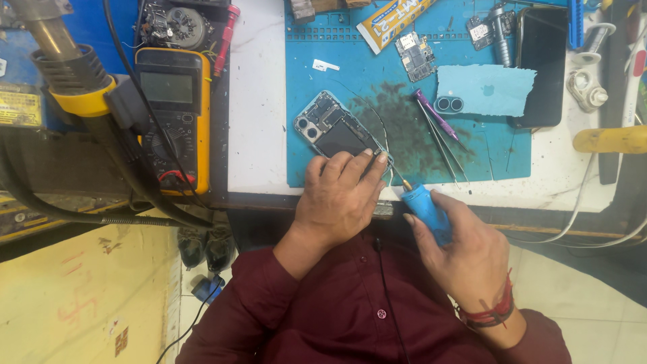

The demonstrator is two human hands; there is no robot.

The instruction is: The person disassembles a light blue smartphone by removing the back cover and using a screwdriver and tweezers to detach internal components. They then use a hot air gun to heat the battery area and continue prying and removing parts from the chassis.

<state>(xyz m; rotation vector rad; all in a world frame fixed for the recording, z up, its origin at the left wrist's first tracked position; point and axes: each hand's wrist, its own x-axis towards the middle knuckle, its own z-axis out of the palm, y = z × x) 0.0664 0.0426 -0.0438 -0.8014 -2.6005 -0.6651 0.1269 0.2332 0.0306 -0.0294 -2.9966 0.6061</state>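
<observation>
Two hands are on this job, and the thing between them is an opened smartphone (335, 128) with its back cover off, lying flat and slanted on the blue repair mat (404, 145), near the mat's front-left corner. Left hand (340, 195) lies palm down on the phone's near end, fingers spread fairly flat and pressing rather than curled around anything, so it's pinning the phone, not gripping it. Right hand (465, 253) sits just right of the phone, off the mat's front edge, fingers wrapped closed around a blue-handled screwdriver (424, 209) with the tip angled at the phone's lower right corner; whether the tip actually touches, I can't tell. My guess is the phone is light and stiff but pretty fragile with the board and camera modules exposed, so it's best held by the frame edges or pressed flat on the solid lower part, never on the bare circuitry. Right of the phone on the mat lie tweezers (445, 145) and a purple-handled tool (437, 116), then a small dual camera ring (449, 104) and a torn light-blue sheet (485, 89). Farther back sit a loose circuit board (415, 56) and a dark phone screen (541, 64). Well left of the phone, off the mat, sits a yellow multimeter (174, 114).
</observation>
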